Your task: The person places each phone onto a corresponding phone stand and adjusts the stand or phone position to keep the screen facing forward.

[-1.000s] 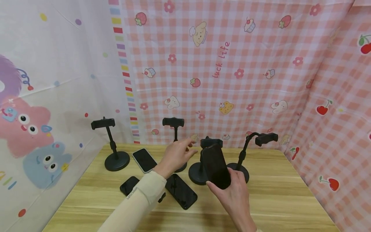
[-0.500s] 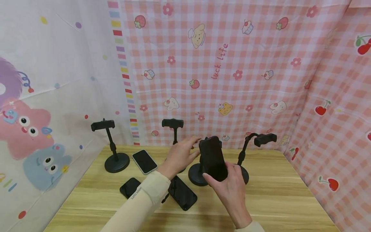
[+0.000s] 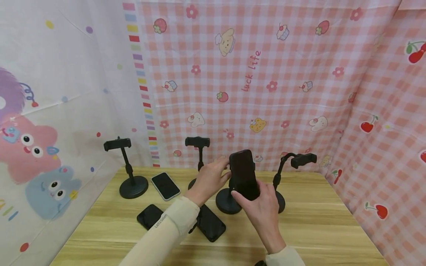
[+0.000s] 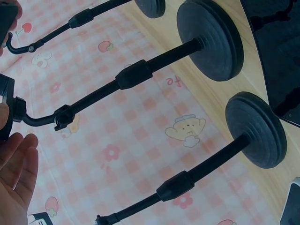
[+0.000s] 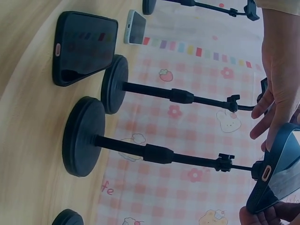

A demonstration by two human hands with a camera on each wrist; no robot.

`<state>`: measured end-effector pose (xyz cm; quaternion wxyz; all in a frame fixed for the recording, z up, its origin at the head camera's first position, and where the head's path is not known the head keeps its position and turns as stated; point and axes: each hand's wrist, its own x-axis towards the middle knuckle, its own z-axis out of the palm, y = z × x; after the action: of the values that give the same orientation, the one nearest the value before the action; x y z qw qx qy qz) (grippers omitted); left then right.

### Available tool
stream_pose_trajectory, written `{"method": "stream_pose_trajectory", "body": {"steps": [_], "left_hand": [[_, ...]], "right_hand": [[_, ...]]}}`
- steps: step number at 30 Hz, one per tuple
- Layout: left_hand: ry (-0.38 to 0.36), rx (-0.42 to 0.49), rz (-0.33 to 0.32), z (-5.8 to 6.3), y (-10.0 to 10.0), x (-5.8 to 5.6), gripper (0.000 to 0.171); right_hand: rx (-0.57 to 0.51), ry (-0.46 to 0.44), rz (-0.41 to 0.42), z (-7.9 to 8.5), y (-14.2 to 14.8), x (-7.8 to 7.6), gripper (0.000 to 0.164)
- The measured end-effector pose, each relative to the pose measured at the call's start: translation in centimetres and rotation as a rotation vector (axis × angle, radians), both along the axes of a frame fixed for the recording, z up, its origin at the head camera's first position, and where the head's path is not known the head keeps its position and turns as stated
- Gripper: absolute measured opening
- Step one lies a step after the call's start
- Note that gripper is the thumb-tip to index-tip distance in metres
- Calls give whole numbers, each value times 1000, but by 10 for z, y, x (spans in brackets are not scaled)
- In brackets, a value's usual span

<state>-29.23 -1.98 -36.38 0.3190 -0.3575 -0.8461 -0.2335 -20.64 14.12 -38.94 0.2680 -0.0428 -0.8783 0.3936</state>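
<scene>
My right hand point(image 3: 261, 207) grips a black smartphone point(image 3: 244, 175) by its lower end, thumb on one side and fingers on the other. The phone stands nearly upright, screen towards me, in front of a black phone stand point(image 3: 227, 202) and hides its clamp in the head view. At the left end of that clamp point(image 4: 6, 103), my left hand point(image 3: 209, 181) has its thumb on the clamp face and its fingers below, as the left wrist view shows. From the right wrist view, the phone's cased edge point(image 5: 267, 173) is right at the stand's neck.
Other black phone stands are at the far left point(image 3: 134, 187), behind my left hand point(image 3: 198, 142) and at the right point(image 3: 303, 160). On the wooden table point(image 3: 319, 229) lie a white-edged phone point(image 3: 165, 186) and two black phones point(image 3: 149, 216) point(image 3: 212, 224), partly under my left forearm.
My right hand has lifted the phone slightly and brought it up over the stand's clamp, turning it more upright. My left hand has moved right to the clamp's left end.
</scene>
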Motion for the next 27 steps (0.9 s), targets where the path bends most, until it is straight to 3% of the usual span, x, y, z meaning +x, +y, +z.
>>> {"method": "stream_pose_trajectory", "body": {"steps": [14,27], "left_hand": [[159,-6,-38,-2,6,3,25],[193,-36,-10,-4,7,2,24]], "right_hand": [[-75,-4,8,12,-1,-11,78],[-112,-54,27,10,1,-19,79]]}}
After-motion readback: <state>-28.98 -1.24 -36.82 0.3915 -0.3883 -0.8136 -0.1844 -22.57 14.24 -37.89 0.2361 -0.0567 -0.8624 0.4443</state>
